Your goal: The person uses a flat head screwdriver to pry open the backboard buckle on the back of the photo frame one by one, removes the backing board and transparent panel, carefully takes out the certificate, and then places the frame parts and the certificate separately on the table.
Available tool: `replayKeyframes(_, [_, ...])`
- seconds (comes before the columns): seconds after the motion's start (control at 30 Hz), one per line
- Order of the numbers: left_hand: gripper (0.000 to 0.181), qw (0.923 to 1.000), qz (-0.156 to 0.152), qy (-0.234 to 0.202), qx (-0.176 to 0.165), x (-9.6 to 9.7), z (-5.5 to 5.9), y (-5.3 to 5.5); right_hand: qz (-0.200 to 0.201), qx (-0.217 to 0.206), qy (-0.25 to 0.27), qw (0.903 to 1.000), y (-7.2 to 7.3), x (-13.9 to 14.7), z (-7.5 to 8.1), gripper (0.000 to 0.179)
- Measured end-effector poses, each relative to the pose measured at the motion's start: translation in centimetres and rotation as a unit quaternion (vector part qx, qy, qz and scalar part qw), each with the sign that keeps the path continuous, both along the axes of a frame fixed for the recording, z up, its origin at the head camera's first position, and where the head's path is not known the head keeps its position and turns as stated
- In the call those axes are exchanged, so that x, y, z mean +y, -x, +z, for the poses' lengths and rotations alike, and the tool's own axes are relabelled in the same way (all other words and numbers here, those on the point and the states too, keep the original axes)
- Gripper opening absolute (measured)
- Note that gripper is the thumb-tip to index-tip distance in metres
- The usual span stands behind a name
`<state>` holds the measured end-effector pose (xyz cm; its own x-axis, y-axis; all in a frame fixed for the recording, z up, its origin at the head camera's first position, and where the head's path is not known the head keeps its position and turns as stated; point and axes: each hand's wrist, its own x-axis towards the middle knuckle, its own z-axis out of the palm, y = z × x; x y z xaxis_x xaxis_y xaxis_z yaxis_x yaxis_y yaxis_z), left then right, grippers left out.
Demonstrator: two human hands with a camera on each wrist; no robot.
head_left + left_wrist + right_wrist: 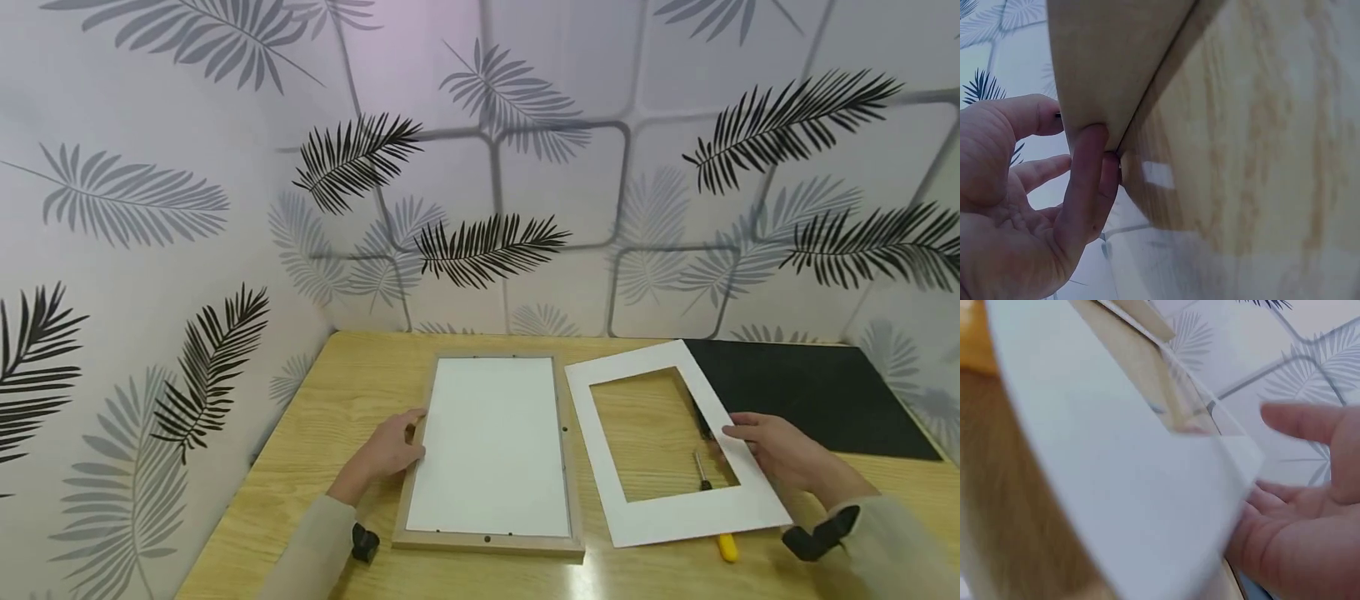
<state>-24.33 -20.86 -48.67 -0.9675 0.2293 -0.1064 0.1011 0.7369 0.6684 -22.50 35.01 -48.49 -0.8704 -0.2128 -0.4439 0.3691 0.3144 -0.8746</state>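
Note:
A light wood picture frame [487, 546] lies on the table, a white panel [491, 450] filling its inside and small dark tabs along its inner edges. At its left side, my left hand [386, 448] rests its fingertips against the wood. The left wrist view shows these fingers [1088, 162] spread along the side wall of the frame. My right hand [780, 450] holds a white picture mat [693, 517] with a rectangular opening by its right border. The mat tilts beside the frame; in the right wrist view, some fingers disappear behind its edge.
A large black sheet [810, 392] lies at the back right. Through the mat's opening a small screwdriver [702, 473] and a dark object [701, 417] show. A yellow handle [727, 547] sticks out below the mat. Leaf-patterned walls [525, 292] border the wooden table [367, 367].

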Motion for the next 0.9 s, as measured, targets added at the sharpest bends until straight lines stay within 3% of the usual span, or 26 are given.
replayKeyframes(0.13, [0.062,1.0000,0.006,-0.003,0.006,-0.2,0.0,0.0,0.071,-0.011,0.010,0.9974,-1.3,0.9,-0.2,0.079])
replayKeyframes(0.2, [0.061,0.9999,0.010,-0.002,0.006,-0.3,-0.1,-0.1,0.083,0.000,0.012,0.9965,-1.7,1.1,0.0,0.080])
replayKeyframes(0.33, [0.061,0.9999,0.010,-0.004,0.005,-0.2,-0.2,-0.2,0.035,0.049,-0.032,0.9977,-1.4,1.3,0.6,0.068])
replayKeyframes(0.43, [0.061,0.9999,0.000,-0.011,0.008,-0.1,-0.1,-0.3,0.011,0.050,-0.040,0.9979,-1.3,1.7,1.0,0.065])
replayKeyframes(0.6, [0.061,0.9998,0.004,-0.018,0.004,0.0,-0.2,-0.3,0.092,0.005,0.022,0.9955,-1.9,2.5,0.8,0.074])
replayKeyframes(0.7, [0.061,0.9999,0.004,-0.015,0.004,-0.1,-0.3,-0.3,0.116,0.018,0.037,0.9924,-2.3,2.8,0.5,0.075])
replayKeyframes(0.9, [0.060,1.0000,-0.003,0.003,0.006,0.0,-0.4,-0.2,0.050,0.044,0.007,0.9978,-2.7,2.5,0.3,0.071])
